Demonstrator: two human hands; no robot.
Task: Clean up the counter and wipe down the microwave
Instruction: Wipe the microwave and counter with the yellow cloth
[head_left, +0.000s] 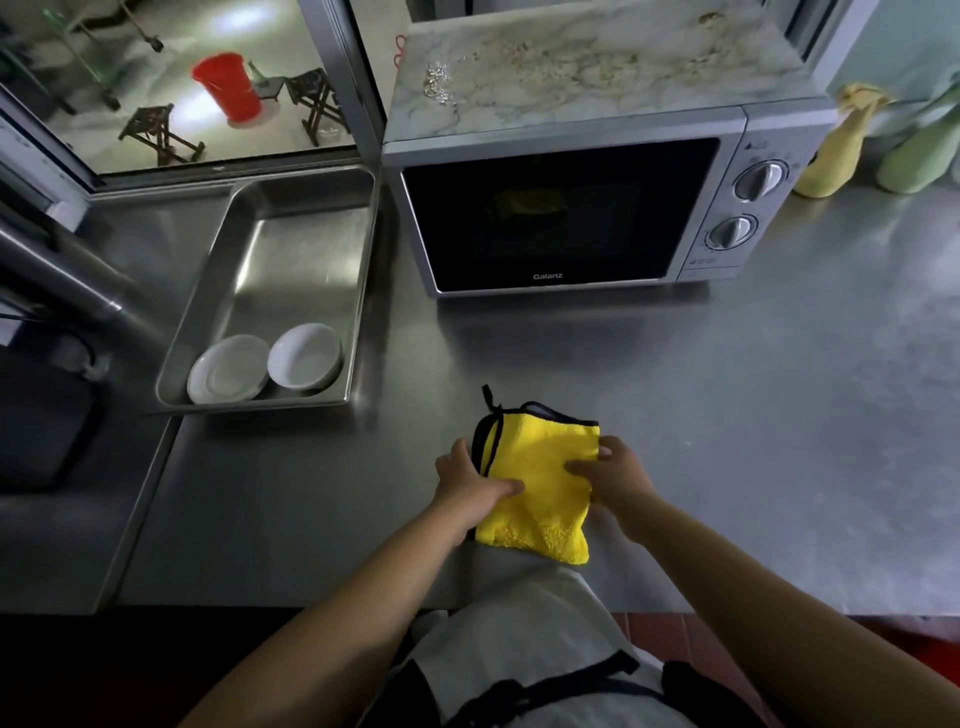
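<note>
Head view
Cloth: a folded yellow cloth (537, 488) with black trim lies on the steel counter (753, 415), lower centre of the frame.
Left hand: the left hand (470, 480) grips the cloth's left edge, thumb lying on top.
Right hand: the right hand (613, 475) pinches the right edge, fingers curled over it.
Microwave: the microwave (571, 208) stands upper centre, door closed, crumbs on its top.
Tray: a metal tray (291, 249) at left holds two white bowls (265, 366).

Microwave (566, 208) at counter (753, 441) rear; tray (291, 249) to its left, holding two bowls (306, 356); cloth (537, 483) at counter front edge, before microwave.
</note>
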